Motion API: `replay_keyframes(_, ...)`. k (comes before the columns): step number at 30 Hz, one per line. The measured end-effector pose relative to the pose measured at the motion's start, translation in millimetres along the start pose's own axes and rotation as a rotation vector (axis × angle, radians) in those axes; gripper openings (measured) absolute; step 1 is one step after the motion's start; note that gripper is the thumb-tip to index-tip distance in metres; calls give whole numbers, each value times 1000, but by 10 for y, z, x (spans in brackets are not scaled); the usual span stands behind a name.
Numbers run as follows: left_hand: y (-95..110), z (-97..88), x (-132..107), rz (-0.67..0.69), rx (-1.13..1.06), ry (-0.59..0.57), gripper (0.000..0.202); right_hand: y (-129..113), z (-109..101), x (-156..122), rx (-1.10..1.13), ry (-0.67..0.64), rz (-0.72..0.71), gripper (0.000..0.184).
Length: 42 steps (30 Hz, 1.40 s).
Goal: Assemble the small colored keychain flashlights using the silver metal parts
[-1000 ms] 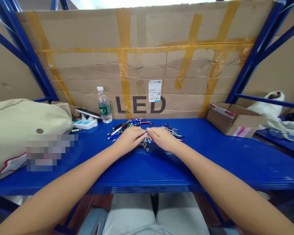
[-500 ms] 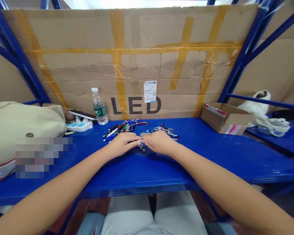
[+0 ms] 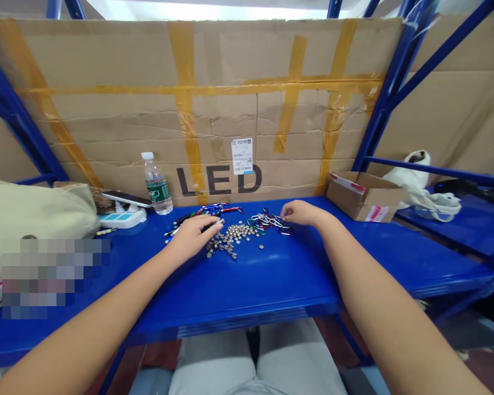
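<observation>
Dozens of small metal pieces [image 3: 236,233] lie heaped on the blue table [image 3: 271,291], between pens [image 3: 231,209] far left and carabiner clips [image 3: 267,220] far right, each kind apparently grouped to avoid mixing. From here, the left hand [image 3: 193,235] is at the heap's left edge, the right hand [image 3: 303,212] beside the clips, fingers curled; I can't tell whether either pinches anything
</observation>
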<state>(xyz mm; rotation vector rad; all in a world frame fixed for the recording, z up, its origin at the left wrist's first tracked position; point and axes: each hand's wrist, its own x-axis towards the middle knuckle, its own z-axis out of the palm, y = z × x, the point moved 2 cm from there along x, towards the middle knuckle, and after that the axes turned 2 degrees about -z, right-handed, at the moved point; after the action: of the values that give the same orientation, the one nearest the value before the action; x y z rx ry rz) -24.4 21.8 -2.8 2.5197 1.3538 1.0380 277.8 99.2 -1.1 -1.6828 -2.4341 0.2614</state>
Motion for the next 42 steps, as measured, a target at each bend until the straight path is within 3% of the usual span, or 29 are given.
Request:
replay_keyframes(3, -35, -29, 2, 3, 5, 19, 35, 4, 0, -31, 19, 6, 37, 18)
replay_keyframes(7, -7, -15, 3, -1, 13, 7, 33, -274, 73, -28, 83, 68, -115, 21)
replay_keyframes(9, 4, -1, 0, 5, 21, -12, 32, -423, 170, 0, 63, -20, -202, 25)
replay_keyframes(12, 0, 8, -4, 24, 28, -21, 32, -544, 293, 47, -72, -98, -207, 17)
replay_keyframes(17, -30, 18, -2, 43, 12, -41, 31, -557, 270, 19, -144, -100, -175, 14)
replay_keyframes(25, 116, 85, -3, 16, -17, -122, 29, -646, 127, -84, 33, 103, -256, 13)
replay_keyframes(27, 165, 109, -8, 14, -14, -138, 27, -638, 159, -66, -8, 81, -240, 13)
replay_keyframes(31, 198, 123, -16, 15, -13, -175, 25, -554, 272, -6, -80, -138, -196, 13)
replay_keyframes(33, 186, 113, -15, 9, -7, -174, 25, -513, 300, 13, -91, -182, -179, 13)
replay_keyframes(38, 169, 123, -22, 11, -2, -184, 28, -546, 221, -51, -38, -112, -153, 11)
replay_keyframes(42, 201, 166, -46, 0, -22, -180, 30, -782, 114, -197, 179, -75, -309, 13)
